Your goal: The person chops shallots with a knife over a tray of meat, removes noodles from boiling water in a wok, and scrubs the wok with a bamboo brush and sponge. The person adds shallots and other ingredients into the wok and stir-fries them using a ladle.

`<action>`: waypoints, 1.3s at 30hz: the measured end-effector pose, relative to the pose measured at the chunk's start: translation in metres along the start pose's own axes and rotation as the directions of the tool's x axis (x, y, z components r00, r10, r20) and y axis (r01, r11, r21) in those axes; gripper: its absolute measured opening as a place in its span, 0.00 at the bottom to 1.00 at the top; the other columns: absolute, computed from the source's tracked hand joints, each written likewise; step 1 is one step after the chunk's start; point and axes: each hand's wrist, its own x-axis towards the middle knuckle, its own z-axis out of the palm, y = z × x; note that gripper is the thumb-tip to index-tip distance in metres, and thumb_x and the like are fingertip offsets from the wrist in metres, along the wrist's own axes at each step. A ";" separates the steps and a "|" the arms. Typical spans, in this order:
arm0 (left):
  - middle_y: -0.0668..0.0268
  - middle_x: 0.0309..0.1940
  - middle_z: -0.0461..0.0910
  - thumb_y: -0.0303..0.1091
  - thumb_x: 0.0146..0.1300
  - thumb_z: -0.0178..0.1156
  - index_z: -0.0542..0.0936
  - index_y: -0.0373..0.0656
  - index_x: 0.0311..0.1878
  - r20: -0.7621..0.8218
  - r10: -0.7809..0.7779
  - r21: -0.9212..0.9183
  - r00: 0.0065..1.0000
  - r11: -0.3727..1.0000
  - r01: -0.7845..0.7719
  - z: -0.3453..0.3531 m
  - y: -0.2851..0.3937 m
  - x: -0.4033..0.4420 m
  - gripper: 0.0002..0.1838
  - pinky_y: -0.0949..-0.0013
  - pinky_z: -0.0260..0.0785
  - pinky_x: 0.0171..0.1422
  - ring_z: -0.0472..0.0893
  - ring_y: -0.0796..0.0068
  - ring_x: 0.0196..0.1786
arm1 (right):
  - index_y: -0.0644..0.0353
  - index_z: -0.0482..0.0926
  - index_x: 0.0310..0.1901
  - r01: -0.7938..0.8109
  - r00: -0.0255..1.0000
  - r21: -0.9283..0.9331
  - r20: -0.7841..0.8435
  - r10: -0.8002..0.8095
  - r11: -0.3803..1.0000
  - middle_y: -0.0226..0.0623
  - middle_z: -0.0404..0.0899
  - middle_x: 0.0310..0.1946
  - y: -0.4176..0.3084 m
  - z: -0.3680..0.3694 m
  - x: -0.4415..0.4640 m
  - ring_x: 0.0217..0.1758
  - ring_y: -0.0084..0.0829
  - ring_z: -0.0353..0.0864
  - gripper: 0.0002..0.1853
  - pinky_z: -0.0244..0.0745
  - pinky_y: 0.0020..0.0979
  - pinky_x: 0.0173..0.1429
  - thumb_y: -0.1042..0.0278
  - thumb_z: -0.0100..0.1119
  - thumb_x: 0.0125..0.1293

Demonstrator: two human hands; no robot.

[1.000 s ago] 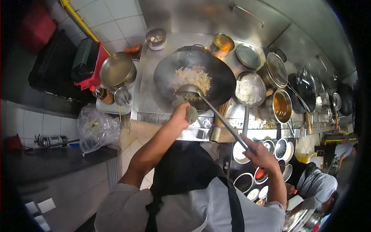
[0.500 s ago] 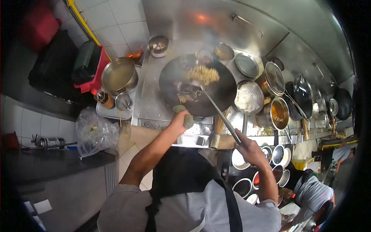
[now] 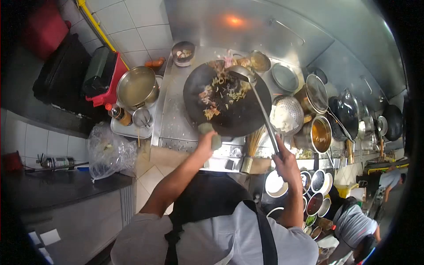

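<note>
My left hand (image 3: 206, 145) is closed around a folded greenish cloth (image 3: 215, 141) at the near edge of the black wok (image 3: 234, 119). The rim beneath the cloth is hidden. In my right hand (image 3: 286, 164) is the long handle of a metal ladle (image 3: 264, 106). Its bowl hangs over the far right part of the wok. Loose pieces of food (image 3: 213, 99), pale and brown, lie scattered or in the air above the wok; I cannot tell which for each. More of the food shows near the far rim.
Right of the wok stand a perforated strainer (image 3: 295, 108) with white contents and a pot of amber liquid (image 3: 321, 132). A bamboo brush (image 3: 248, 161) lies in front. Leftward are a steel pot (image 3: 132, 88) and a sauce bottle (image 3: 118, 114). Another person (image 3: 355, 221) is at lower right.
The ladle bowl has moved from the wok's middle to its far right, and my right hand has shifted slightly right. The heaped food has spread apart toward the far rim.
</note>
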 end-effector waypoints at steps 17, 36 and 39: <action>0.60 0.44 0.81 0.35 0.63 0.61 0.77 0.41 0.53 -0.040 -0.384 -0.378 0.922 0.860 0.342 -0.038 0.119 -0.109 0.16 0.61 0.78 0.42 0.82 0.66 0.42 | 0.47 0.57 0.74 0.161 0.985 -0.280 0.099 -0.138 0.946 0.65 0.79 0.29 0.044 0.068 -0.005 0.35 0.62 0.81 0.40 0.74 0.56 0.41 0.74 0.57 0.60; 0.59 0.36 0.79 0.32 0.57 0.58 0.78 0.39 0.42 -0.263 -0.478 -0.409 0.838 0.842 0.352 0.062 0.087 0.041 0.10 0.59 0.78 0.39 0.82 0.64 0.36 | 0.37 0.56 0.75 0.354 0.935 -0.518 0.217 -0.281 0.778 0.53 0.79 0.23 0.049 0.034 0.052 0.27 0.54 0.82 0.41 0.76 0.51 0.33 0.75 0.55 0.60; 0.60 0.34 0.79 0.32 0.56 0.59 0.79 0.39 0.38 -0.276 -0.438 -0.406 0.855 0.860 0.310 0.065 0.090 0.032 0.09 0.63 0.76 0.37 0.81 0.66 0.33 | 0.38 0.56 0.75 0.291 0.953 -0.712 0.158 -0.259 0.638 0.51 0.78 0.22 0.046 0.018 0.009 0.25 0.52 0.81 0.42 0.77 0.49 0.29 0.78 0.54 0.58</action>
